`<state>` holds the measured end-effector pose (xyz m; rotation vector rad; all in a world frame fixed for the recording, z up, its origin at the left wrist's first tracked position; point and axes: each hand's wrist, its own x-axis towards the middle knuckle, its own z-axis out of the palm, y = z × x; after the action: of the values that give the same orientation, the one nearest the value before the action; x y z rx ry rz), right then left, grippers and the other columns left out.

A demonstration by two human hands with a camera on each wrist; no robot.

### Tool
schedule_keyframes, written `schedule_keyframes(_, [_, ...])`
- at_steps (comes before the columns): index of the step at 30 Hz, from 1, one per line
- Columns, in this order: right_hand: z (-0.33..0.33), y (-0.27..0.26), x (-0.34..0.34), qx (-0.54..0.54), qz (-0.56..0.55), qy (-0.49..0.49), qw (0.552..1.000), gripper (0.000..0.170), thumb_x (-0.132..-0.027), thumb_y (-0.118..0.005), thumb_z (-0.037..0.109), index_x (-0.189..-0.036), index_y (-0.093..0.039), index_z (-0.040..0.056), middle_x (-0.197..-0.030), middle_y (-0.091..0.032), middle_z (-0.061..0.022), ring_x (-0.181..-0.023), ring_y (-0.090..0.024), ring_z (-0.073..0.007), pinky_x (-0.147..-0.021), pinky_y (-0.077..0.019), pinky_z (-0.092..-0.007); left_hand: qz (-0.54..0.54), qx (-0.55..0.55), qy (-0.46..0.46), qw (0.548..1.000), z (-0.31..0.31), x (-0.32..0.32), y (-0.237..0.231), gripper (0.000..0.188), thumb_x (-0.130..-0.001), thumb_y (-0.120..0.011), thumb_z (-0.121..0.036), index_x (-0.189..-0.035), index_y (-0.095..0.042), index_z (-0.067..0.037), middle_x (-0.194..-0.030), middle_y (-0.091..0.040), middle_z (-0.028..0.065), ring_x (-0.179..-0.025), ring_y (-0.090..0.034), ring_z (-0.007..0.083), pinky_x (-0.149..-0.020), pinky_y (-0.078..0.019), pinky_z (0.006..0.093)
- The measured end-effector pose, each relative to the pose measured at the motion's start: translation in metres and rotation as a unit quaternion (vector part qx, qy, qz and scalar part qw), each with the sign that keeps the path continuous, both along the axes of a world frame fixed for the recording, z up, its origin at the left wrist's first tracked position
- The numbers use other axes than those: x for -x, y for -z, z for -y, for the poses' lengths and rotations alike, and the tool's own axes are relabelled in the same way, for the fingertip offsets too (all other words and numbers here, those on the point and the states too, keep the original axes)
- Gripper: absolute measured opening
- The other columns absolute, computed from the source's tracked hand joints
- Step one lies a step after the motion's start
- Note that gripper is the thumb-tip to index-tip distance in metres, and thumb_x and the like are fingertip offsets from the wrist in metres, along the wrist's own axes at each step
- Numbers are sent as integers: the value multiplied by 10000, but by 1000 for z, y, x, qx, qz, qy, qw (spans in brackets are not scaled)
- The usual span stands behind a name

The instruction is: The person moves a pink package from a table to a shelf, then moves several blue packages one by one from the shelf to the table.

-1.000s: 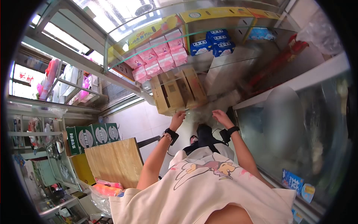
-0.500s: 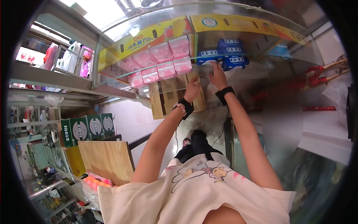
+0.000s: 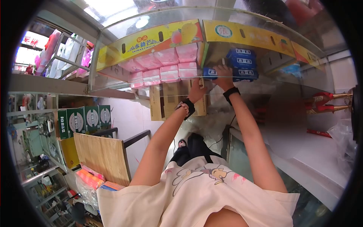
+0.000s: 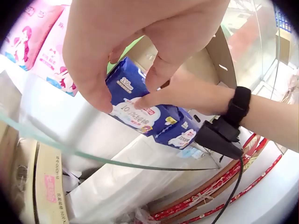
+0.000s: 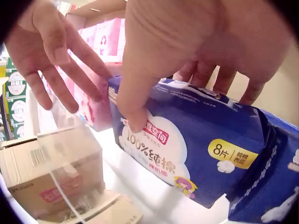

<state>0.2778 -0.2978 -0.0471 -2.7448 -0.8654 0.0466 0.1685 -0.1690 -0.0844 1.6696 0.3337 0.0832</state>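
A blue package point(image 3: 210, 73) stands at the left of a blue stack point(image 3: 244, 62) behind the shelf's glass edge. My right hand point(image 3: 224, 76) grips it; in the right wrist view the thumb of this hand point(image 5: 205, 42) lies on the printed front and its fingers reach over the top of the package point(image 5: 201, 144). At the package's left end, my left hand point(image 3: 197, 90) has its fingers spread, as the right wrist view shows point(image 5: 56, 51). In the left wrist view, that hand point(image 4: 126, 42) is over the package's left end point(image 4: 133, 109); contact is unclear.
Pink packages point(image 3: 166, 72) line the neighbouring yellow carton point(image 3: 147, 43). Brown cartons point(image 3: 172, 102) are below the glass. Red, long wrapped items point(image 3: 321, 100) lie at the right. A wooden board point(image 3: 102, 157) and green boxes point(image 3: 77, 119) stand at the left.
Both hands have risen from above the floor to the shelf. The right hand has taken hold of the blue package, which now stands left of the stack. The view has shifted toward the shelf.
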Motion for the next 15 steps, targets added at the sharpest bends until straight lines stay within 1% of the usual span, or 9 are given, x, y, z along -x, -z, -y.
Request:
schedule_keyframes(2, [12, 9, 15, -60, 14, -87, 994, 472, -544, -724, 246, -976, -585, 117, -1002, -559, -69, -1027, -482, -259, -891, -332, -403, 46, 22, -8, 999, 2, 8, 11, 587, -687, -603, -45, -1229, -386, 11, -1107, -517, 216, -1001, -527, 328, -878, -417, 366])
schedule_keyframes(4, [19, 17, 41, -79, 2, -98, 992, 486, -545, -721, 250, -993, -585, 120, -1006, -559, -69, -1023, -485, -265, -885, -341, -409, 119, -55, -26, 991, 3, 19, 57, 617, -646, -643, -36, -1217, -408, -24, -1074, -529, 204, -973, -535, 346, -859, -425, 368])
schedule_keyframes(5, [24, 18, 55, -100, -9, -116, 988, 500, -545, -718, 253, -1009, -584, 123, -1009, -559, -70, -1019, -488, -271, -879, -350, -415, 119, -50, -22, 991, 1, 29, 54, 617, -646, -643, -36, -1217, -408, -24, -1074, -529, 204, -973, -535, 346, -859, -425, 368])
schedule_keyframes(8, [36, 15, 98, -79, -111, -124, 983, 524, -547, -720, 261, -1034, -582, 125, -1045, -555, -73, -1039, -476, -290, -877, -370, -392, 35, -138, 58, 988, -8, 74, 24, 609, -611, -702, -129, -1165, -470, -34, -995, -561, 206, -957, -539, 343, -828, -429, 380])
schedule_keyframes(10, [48, 31, 126, -85, -198, -119, 969, 548, -553, -728, 269, -1055, -571, 112, -1047, -551, -82, -1033, -477, -307, -877, -378, -387, -86, -270, 164, 945, -10, 110, 8, 549, -578, -768, -210, -1040, -538, -26, -914, -593, 147, -891, -565, 264, -735, -455, 309])
schedule_keyframes(11, [53, 43, 143, -91, -282, -114, 948, 574, -559, -736, 277, -1076, -560, 99, -1049, -547, -90, -1027, -479, -324, -877, -387, -383, -91, -230, 154, 957, -11, 133, 29, 550, -562, -777, -248, -1014, -555, -24, -879, -602, 145, -842, -573, 251, -714, -455, 300])
schedule_keyframes(12, [55, 49, 163, -92, -283, -120, 947, 574, -559, -736, 277, -1076, -560, 99, -1049, -547, -90, -1027, -479, -324, -877, -387, -383, -94, -191, 140, 967, -13, 155, 51, 555, -547, -786, -285, -987, -571, -22, -844, -610, 142, -793, -581, 238, -693, -455, 292])
schedule_keyframes(13, [57, 55, 187, -164, -248, -83, 951, 588, -590, -741, 301, -1101, -545, 88, -1048, -554, -94, -1001, -501, -312, -873, -392, -371, -183, -113, 136, 967, -14, 172, 19, 555, -583, -765, -299, -1005, -559, -2, -862, -609, 162, -792, -593, 252, -706, -464, 314])
schedule_keyframes(15, [65, 91, 235, -233, -219, -56, 946, 604, -620, -747, 325, -1127, -531, 78, -1047, -561, -98, -975, -524, -299, -869, -397, -359, -192, -27, 82, 978, -16, 220, 32, 539, -620, -763, -283, -1014, -551, 17, -884, -617, 121, -766, -590, 180, -695, -467, 287])
